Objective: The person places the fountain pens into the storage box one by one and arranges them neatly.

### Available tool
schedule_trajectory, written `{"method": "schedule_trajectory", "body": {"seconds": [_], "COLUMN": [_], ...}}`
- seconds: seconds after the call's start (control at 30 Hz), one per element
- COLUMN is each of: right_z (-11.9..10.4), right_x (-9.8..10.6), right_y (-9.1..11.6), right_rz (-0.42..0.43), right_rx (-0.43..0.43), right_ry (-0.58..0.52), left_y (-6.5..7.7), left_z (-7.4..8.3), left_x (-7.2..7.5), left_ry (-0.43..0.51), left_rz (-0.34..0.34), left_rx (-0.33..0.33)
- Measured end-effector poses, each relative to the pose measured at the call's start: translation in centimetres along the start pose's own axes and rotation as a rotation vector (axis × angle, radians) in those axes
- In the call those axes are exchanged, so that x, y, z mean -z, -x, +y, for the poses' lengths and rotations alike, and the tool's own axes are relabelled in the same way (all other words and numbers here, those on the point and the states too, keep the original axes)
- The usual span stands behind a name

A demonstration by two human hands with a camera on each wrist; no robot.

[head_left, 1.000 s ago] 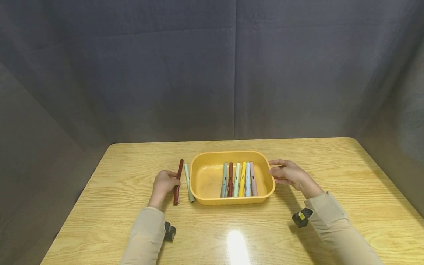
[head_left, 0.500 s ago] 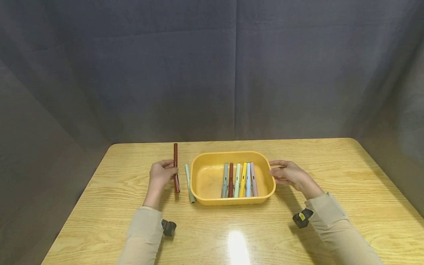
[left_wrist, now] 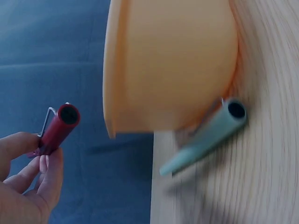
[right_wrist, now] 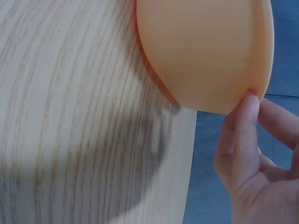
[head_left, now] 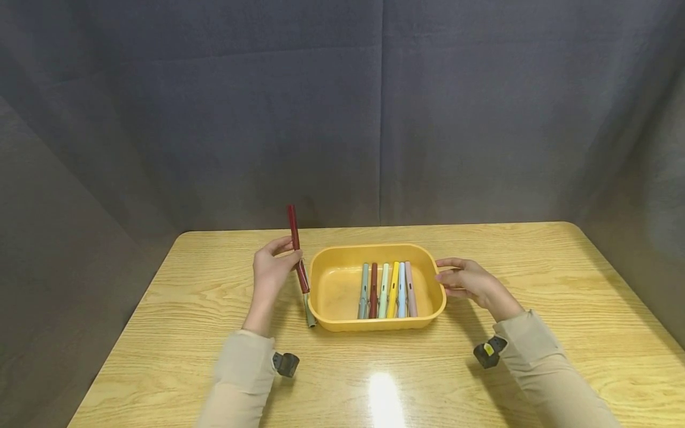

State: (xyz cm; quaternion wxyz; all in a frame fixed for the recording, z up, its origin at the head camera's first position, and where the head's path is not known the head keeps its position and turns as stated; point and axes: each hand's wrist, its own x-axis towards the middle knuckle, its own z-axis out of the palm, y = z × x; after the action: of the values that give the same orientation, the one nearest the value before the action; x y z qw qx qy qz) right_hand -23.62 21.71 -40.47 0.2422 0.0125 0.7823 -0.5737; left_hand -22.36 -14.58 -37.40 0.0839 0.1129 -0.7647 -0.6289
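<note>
My left hand (head_left: pixel 272 267) pinches a dark red pen (head_left: pixel 294 229) between thumb and fingers, left of the yellow bin (head_left: pixel 342 325). The pen is raised and tilted; its clip and dark round end show in the left wrist view. Below it, a pale green pen (left_wrist: pixel 205 137) lies on the table beside the bin, partly covered in the head view. My right hand (head_left: pixel 471 282) touches the bin's right end with extended fingers and thumb at the rim. Inside the bin's right half, several pens lie side by side, among them a yellow pen (head_left: pixel 393 285) and a mauve pen (head_left: pixel 411 291).
The wooden table (head_left: pixel 332 380) ends at a dark grey curtain (head_left: pixel 267 119) behind the bin. Similar cloth hangs at both sides. A small black camera (head_left: pixel 286 364) sits at the left wrist, another camera (head_left: pixel 488 352) at the right.
The left hand has lifted the dark red pen from the table, moved it away from me, then right toward the bin. The right hand and bin have stayed nearly still.
</note>
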Motion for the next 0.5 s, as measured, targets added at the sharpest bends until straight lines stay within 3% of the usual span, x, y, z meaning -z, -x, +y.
{"method": "schedule_trajectory", "body": {"seconds": [0.2,0.5], "right_z": [-0.1,-0.1], "right_x": [0.0,0.0], "right_y": [0.1,0.1], "right_rz": [-0.012,-0.015], "right_rx": [0.007,0.008], "right_ry": [-0.012,-0.013], "left_y": [0.5,1.4], "left_z": [0.3,-0.7], "left_x": [-2.1,-5.3], "left_ry": [-0.001,-0.054], "left_rz": [-0.074,-0.161], "left_rx": [-0.007,-0.027]}}
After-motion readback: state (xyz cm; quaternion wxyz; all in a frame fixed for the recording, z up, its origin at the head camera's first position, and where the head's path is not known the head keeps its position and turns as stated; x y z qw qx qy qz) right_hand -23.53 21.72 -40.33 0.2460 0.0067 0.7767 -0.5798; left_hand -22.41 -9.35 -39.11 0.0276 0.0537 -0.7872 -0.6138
